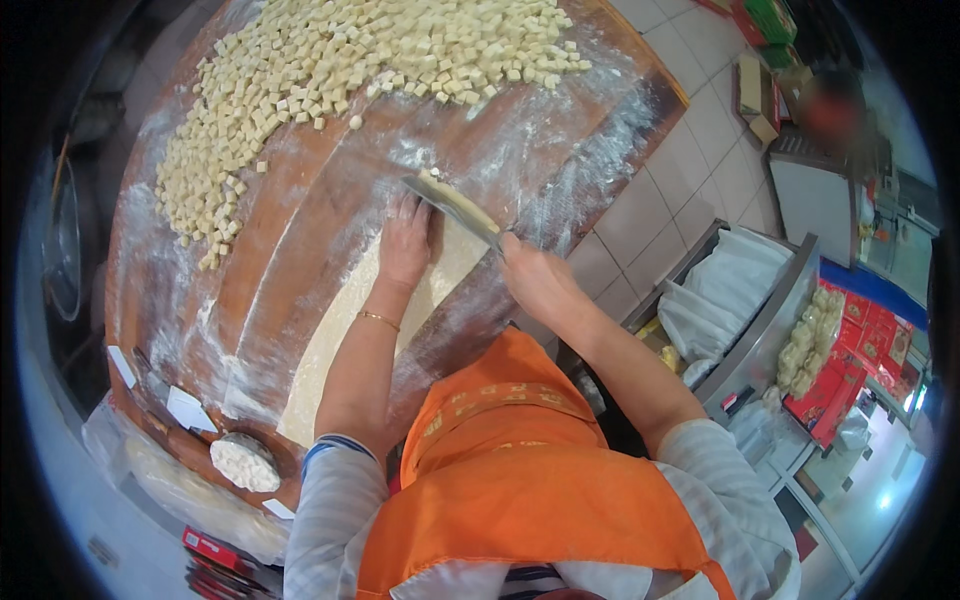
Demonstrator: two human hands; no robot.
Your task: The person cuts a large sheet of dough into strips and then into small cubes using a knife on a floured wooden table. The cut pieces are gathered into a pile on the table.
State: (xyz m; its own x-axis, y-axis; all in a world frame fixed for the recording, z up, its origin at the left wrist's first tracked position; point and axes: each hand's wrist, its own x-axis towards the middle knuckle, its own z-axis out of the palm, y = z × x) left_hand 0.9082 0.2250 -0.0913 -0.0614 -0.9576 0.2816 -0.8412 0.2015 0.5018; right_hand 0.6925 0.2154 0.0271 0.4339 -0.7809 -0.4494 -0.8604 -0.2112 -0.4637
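A long flat slab of pale dough (341, 352) lies on the floured wooden table (277, 202). My left hand (406, 244) rests flat on the slab near its far end, fingers pointing away from me and close to the blade. My right hand (536, 277) grips the handle of a wide-bladed knife (457, 210), whose blade lies across the far end of the dough. Just beyond the blade is a narrow cut strip of dough (469, 206). A large heap of small dough cubes (322, 67) covers the far and left parts of the table.
A bowl of flour (245, 461) and white scrapers (189, 409) sit at the table's near left edge. To the right stand an open metal drawer with white cloth (724, 289), red boxes (862, 337) and a grey cabinet (814, 195). Cardboard boxes (754, 97) lie on the tiled floor.
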